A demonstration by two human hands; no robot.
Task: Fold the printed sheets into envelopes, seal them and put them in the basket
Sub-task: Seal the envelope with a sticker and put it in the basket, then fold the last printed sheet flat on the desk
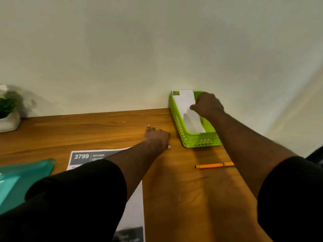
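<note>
A lime-green perforated basket (192, 141) stands at the back right of the wooden table, against the wall. A white folded envelope (185, 105) lies in it, its far end leaning on the back rim. My right hand (208, 106) is over the basket and holds the envelope's right edge with curled fingers. Flat on the table just left of the basket rests my left hand (157, 137), fingers straight. A printed sheet (83, 157) with "3799 KITCHEN" lies near me, partly under my left arm.
An orange pen (214, 165) lies on the table in front of the basket. A teal plastic folder (22, 177) sits at the left edge. A small potted plant (8, 110) stands at the back left by the wall.
</note>
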